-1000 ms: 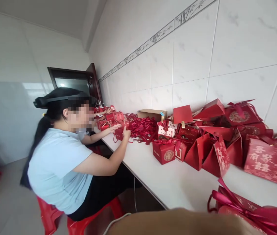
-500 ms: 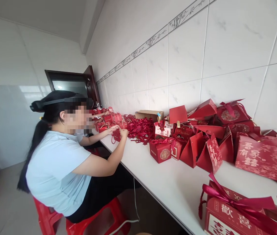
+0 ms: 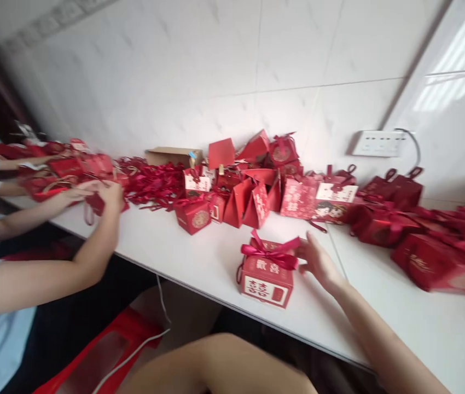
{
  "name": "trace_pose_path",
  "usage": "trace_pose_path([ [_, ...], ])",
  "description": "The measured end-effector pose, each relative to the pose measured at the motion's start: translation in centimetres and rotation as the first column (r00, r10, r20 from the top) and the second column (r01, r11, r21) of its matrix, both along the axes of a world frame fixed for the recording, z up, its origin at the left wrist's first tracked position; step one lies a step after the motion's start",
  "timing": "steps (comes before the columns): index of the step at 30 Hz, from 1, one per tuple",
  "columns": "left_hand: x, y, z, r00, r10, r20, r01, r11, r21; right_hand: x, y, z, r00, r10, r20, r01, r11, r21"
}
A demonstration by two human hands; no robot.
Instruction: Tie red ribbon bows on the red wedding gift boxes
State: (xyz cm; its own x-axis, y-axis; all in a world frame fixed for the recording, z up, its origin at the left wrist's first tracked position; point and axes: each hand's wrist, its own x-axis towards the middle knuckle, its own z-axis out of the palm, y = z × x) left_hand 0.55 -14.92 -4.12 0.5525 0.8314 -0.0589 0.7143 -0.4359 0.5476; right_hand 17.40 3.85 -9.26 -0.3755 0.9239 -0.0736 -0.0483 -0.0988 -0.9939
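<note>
A red gift box (image 3: 266, 276) with a dark pink ribbon bow stands near the front edge of the white counter (image 3: 199, 257). My right hand (image 3: 318, 262) is just to its right, fingers spread, at or very close to the box's side and holding nothing. My left hand is out of sight. The bare limb at the bottom (image 3: 220, 364) looks like my knee.
Many red gift boxes (image 3: 257, 202) and loose red ribbons (image 3: 152, 183) lie along the tiled wall, with more boxes (image 3: 429, 246) at the right. A co-worker's hands (image 3: 103, 194) work on a small red box at the left. A wall socket (image 3: 376, 143), a red stool (image 3: 105, 345).
The view has swung right and down, away from the seated co-worker. The ribboned box now stands in the middle, and my right hand has come into full view beside it.
</note>
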Motion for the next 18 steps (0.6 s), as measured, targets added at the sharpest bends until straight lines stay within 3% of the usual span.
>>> trace_pose_path([
  [2,-0.4,1.9,0.2,0.969,0.115,0.218,-0.140,0.984,0.106,0.0,0.1,-0.3,0.999,0.039,-0.008,-0.039,0.999,0.017],
  [4,-1.0,3.5,-0.1,0.875,0.250,0.414,-0.349,0.919,0.182,-0.1,0.2,-0.5,0.999,0.038,0.004,-0.038,0.998,0.048],
  [6,-1.2,4.4,-1.0,0.737,0.325,0.593,-0.582,0.751,0.312,-0.3,0.1,-0.7,1.000,0.017,0.007,-0.018,0.994,0.109],
  [7,-1.1,4.6,-1.6,0.716,0.312,0.625,-0.633,0.667,0.392,-0.4,0.0,-0.7,1.000,0.013,-0.004,-0.013,0.989,0.146],
  [9,-0.5,4.9,-2.9,0.801,0.247,0.545,-0.574,0.576,0.582,-0.7,-0.3,-0.5,0.998,0.043,-0.049,-0.032,0.978,0.205],
  [11,0.6,5.0,-4.1,0.888,0.226,0.400,-0.455,0.547,0.703,-0.7,-0.6,-0.3,0.990,0.108,-0.094,-0.087,0.974,0.208],
  [15,1.5,4.8,-5.6,0.905,0.279,0.321,-0.425,0.552,0.718,-0.3,-0.7,0.1,0.991,0.105,-0.082,-0.092,0.985,0.147],
  [18,-0.3,4.6,-6.0,0.889,0.306,0.341,-0.458,0.569,0.683,0.1,-0.5,0.3,0.999,0.035,0.004,-0.035,0.992,0.119],
])
